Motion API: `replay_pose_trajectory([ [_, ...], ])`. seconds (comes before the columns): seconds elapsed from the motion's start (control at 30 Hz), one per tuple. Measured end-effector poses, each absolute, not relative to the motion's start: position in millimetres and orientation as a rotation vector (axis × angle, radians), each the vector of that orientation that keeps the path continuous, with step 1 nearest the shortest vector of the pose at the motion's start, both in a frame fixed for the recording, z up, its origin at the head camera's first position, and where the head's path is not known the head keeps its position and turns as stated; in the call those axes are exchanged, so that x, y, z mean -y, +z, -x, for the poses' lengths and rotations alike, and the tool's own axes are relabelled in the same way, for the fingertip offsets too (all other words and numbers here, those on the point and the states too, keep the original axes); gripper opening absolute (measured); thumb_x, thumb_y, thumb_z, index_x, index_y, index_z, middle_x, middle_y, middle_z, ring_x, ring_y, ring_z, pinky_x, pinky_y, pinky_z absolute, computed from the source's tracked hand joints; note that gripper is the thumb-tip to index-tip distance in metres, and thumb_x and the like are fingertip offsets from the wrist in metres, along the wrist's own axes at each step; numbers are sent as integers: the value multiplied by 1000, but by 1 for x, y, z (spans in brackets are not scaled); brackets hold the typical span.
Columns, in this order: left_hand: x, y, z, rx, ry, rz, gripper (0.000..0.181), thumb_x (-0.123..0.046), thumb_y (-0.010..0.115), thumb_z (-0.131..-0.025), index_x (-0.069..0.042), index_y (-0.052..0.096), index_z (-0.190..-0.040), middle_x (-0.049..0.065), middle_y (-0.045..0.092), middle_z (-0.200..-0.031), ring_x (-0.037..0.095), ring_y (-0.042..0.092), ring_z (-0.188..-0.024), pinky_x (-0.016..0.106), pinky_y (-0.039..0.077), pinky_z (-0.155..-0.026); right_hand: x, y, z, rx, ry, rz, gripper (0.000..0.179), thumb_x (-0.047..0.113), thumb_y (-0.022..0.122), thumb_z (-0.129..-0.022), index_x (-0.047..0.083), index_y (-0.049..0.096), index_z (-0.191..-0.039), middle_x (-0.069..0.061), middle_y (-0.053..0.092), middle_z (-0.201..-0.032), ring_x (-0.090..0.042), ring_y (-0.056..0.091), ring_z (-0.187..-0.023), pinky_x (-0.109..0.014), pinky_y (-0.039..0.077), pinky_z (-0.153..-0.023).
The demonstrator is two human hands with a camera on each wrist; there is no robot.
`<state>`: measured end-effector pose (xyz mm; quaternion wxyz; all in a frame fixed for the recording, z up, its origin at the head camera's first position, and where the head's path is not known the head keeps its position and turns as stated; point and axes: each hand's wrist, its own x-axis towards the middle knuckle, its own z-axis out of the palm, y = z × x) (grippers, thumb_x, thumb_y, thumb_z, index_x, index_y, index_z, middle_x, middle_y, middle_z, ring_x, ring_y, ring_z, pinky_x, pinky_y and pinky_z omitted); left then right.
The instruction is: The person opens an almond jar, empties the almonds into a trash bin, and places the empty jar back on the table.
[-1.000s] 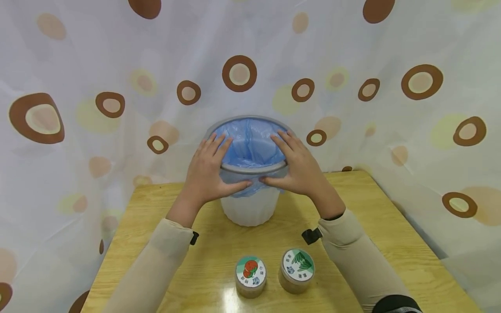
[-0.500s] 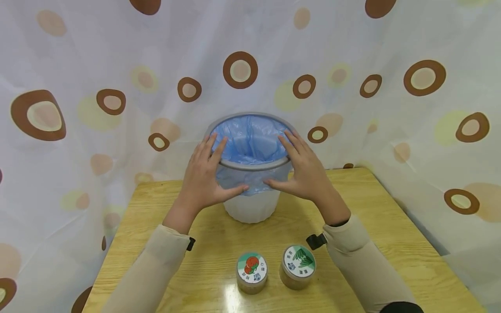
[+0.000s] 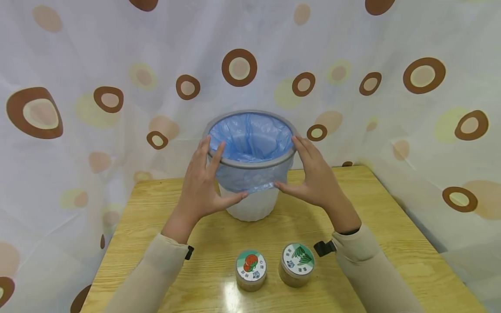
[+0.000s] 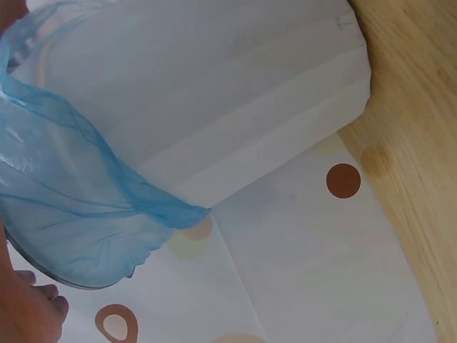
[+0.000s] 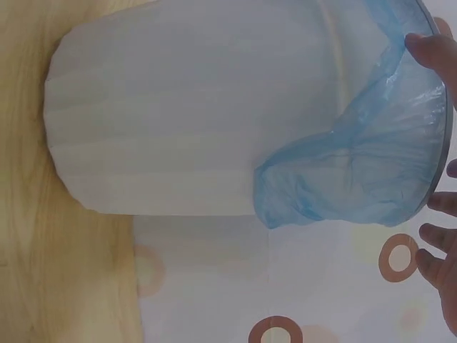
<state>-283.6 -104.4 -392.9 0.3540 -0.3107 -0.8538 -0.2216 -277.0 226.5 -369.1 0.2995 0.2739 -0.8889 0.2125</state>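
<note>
A white trash can stands upright at the back of the table, with a grey ring around its mouth. A thin blue trash bag lines it and folds down over the outside beneath the ring. My left hand is at the can's left side, fingers extended near the ring and thumb pointing across the bag's fold. On the right side, my right hand has its fingertips by the ring and its thumb against the folded bag. Both hands have their fingers spread.
Two round lidded tubs stand on the wooden table in front of the can: a tomato-labelled tub and a green-vegetable-labelled tub. A patterned curtain hangs right behind the can.
My hands have drawn apart and a little lower, their fingers coming off the mouth toward the ring's outer sides. The can and tubs stay in place.
</note>
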Motion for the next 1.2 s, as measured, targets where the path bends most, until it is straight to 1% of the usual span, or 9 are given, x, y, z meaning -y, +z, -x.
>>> replay_pose_trajectory([
  [0.07,105,-396,281,2192,-587,801,134,-80,80,-70,-14,23,-171,23,10,-177,49,16,-163,66,25,-128,-228,-372,275,2358,561,-727,125,53,93,-70,9,30,-168,-21,37,-169,-43,33,-158,-68,38,-120],
  [0.13,105,-399,278,2183,-606,799,134,-80,81,-69,-16,22,-171,25,10,-177,46,15,-164,66,26,-128,-230,-376,273,2356,556,-726,124,53,93,-70,8,31,-168,-21,37,-169,-43,33,-158,-68,38,-120],
  [0.27,104,-407,274,2159,-654,797,135,-76,84,-67,-16,24,-171,27,13,-175,42,20,-164,66,34,-124,-233,-381,266,2373,581,-711,123,51,92,-71,9,31,-168,-19,34,-171,-41,32,-159,-69,37,-120],
  [0.47,101,-419,267,2133,-712,814,132,-79,81,-69,-11,27,-169,27,11,-176,44,27,-160,66,40,-119,-241,-389,251,2456,724,-635,119,45,92,-76,16,25,-171,-10,27,-176,-39,26,-162,-72,33,-121],
  [0.57,100,-423,263,2138,-726,810,130,-81,77,-71,-12,26,-169,26,11,-176,46,30,-159,66,41,-118,-244,-391,244,2465,782,-615,119,41,92,-77,19,23,-171,-6,24,-177,-37,24,-163,-73,31,-121],
  [0.73,98,-429,256,2152,-752,801,130,-83,75,-72,-15,25,-170,23,9,-177,45,27,-160,66,41,-118,-250,-397,236,2472,823,-597,119,37,92,-78,26,20,-172,-4,22,-178,-37,23,-163,-73,30,-121],
  [0.87,98,-433,253,2107,-769,823,125,-82,75,-74,-11,30,-167,24,14,-175,44,28,-160,66,42,-118,-255,-405,229,2522,866,-559,118,36,92,-79,33,18,-171,-2,20,-178,-38,22,-163,-76,28,-120],
  [1.03,96,-437,250,2032,-790,868,117,-81,71,-78,-6,40,-161,27,24,-170,46,36,-155,65,45,-114,-262,-415,220,2565,916,-545,115,35,93,-81,34,20,-171,-1,20,-178,-39,20,-164,-77,28,-119],
  [1.2,92,-441,246,2013,-808,923,116,-76,77,-76,-4,42,-160,29,30,-167,47,46,-146,60,48,-107,-273,-422,212,2587,973,-531,109,31,91,-84,34,24,-170,-1,20,-178,-41,22,-163,-79,30,-116],
])
